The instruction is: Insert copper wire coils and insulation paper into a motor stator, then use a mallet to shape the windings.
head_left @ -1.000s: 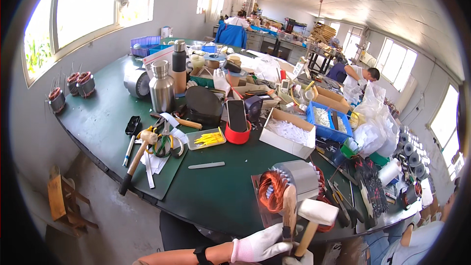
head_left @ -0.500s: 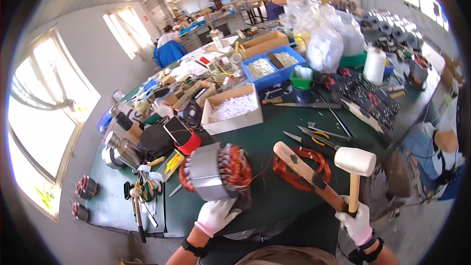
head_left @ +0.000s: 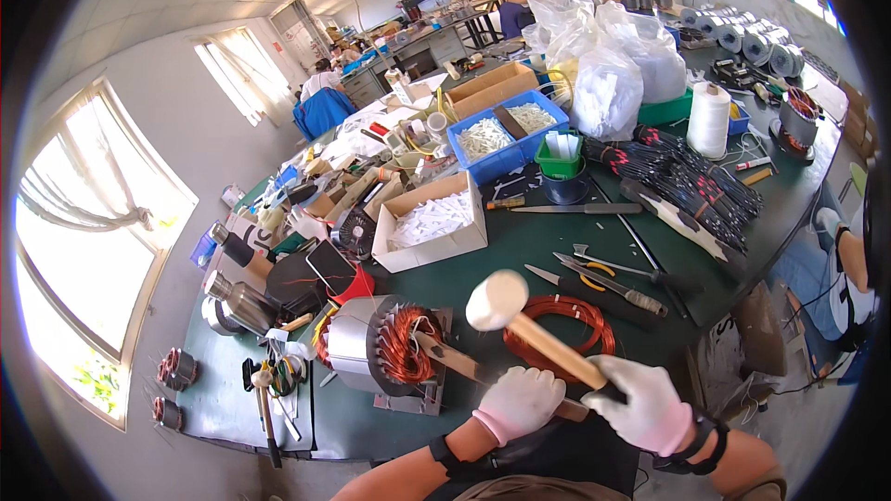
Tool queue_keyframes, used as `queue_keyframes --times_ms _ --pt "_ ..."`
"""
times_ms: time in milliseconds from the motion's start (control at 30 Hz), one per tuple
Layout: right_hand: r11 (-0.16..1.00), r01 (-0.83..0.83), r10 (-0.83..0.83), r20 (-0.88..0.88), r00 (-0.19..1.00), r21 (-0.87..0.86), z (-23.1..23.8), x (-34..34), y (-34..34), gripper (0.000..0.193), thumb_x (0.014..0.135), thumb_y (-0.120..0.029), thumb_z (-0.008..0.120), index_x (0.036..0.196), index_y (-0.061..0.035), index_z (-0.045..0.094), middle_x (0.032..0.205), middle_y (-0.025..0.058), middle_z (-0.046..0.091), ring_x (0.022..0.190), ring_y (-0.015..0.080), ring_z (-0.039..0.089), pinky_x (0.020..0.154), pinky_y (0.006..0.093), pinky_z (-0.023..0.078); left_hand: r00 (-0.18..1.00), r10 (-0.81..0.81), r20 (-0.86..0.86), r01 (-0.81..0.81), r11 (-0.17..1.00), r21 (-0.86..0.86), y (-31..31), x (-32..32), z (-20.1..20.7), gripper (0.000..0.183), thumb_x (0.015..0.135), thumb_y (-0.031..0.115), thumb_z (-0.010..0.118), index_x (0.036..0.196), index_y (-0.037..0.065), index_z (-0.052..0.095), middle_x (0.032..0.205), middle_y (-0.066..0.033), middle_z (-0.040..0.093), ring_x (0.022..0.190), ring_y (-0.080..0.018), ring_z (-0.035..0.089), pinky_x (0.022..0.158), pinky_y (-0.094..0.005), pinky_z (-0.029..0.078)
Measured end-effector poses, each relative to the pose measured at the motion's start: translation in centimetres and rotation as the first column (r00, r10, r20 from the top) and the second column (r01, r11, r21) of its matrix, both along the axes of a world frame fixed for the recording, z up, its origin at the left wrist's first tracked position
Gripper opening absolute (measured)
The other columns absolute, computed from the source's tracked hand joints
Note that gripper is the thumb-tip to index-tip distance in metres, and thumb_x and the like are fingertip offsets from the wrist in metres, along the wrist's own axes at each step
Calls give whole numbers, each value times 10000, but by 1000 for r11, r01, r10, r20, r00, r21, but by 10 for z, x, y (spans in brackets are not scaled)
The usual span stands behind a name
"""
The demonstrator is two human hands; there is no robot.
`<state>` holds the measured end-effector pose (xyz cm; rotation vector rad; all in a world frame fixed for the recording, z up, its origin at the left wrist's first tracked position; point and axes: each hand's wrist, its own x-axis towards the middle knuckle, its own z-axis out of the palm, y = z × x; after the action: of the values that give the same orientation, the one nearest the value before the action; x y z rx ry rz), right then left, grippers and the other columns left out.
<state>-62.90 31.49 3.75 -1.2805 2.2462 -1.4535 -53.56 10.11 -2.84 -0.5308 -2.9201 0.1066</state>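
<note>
A motor stator (head_left: 355, 345) with a grey metal core lies on its side on the green table, its copper windings (head_left: 406, 343) facing right. My left hand (head_left: 522, 403), in a white glove, is closed around a flat wooden bar (head_left: 453, 358) whose far end reaches into the opening of the windings. Also gloved, my right hand (head_left: 642, 408) is wrapped round the handle of a white-headed mallet (head_left: 498, 301). The mallet's head hangs above the bar, apart from it. Behind the mallet handle rests a loose ring of copper wire (head_left: 605, 332), partly covered.
Pliers, scissors and blades (head_left: 613, 288) lie beyond the wire ring. A white carton of paper slips (head_left: 432, 255) and a blue bin (head_left: 506, 162) stand farther back. Bundled black sleeves (head_left: 687, 181) lie at right. A small hammer (head_left: 267, 408) and flasks (head_left: 239, 301) are at left. Other people sit nearby.
My left hand has gone from the stator to the wooden bar, which my right hand held with the mallet before. The bar's tip is now at the windings; the stator has turned; the mallet moved left.
</note>
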Motion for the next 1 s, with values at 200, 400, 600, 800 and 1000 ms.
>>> queue_keyframes --times_ms 200,400,600,800,1000 --pt "974 -199 227 -370 901 112 -11 -17 -1 191 884 -173 705 1017 -73 613 723 88 653 524 274 651 479 383 523 996 -48 -73 51 998 41 0 3 -13 128 839 258 645 841 130 634 746 -23 601 674 -207 638 608 -375 505" --pt "983 -145 175 -344 922 112 38 -34 -17 234 882 -227 740 1007 -77 611 713 98 639 591 317 669 515 416 513 997 -75 6 75 997 7 -3 2 -10 146 844 251 655 850 106 641 700 -27 587 644 -192 657 568 -370 525" --pt "859 -157 342 -317 885 487 -12 -33 -29 245 978 -265 636 989 -35 552 640 128 608 611 337 673 533 453 531 975 -199 95 181 968 172 -2 14 34 111 842 215 653 836 104 638 782 -59 624 690 -228 674 601 -376 538" --pt "970 -221 121 580 805 104 -15 -9 -58 268 990 -275 642 1003 -28 538 667 92 605 552 241 649 487 359 507 870 110 -480 252 738 626 -37 110 147 392 900 415 742 953 32 676 849 -133 671 761 -341 649 739 -490 527" --pt "976 -154 173 980 99 -157 -24 80 -105 218 1008 -250 611 979 -54 519 741 19 547 508 119 555 453 278 468 207 975 -86 -15 91 996 -120 214 122 462 1059 472 397 921 71 580 874 -41 543 747 -160 512 695 -311 435"
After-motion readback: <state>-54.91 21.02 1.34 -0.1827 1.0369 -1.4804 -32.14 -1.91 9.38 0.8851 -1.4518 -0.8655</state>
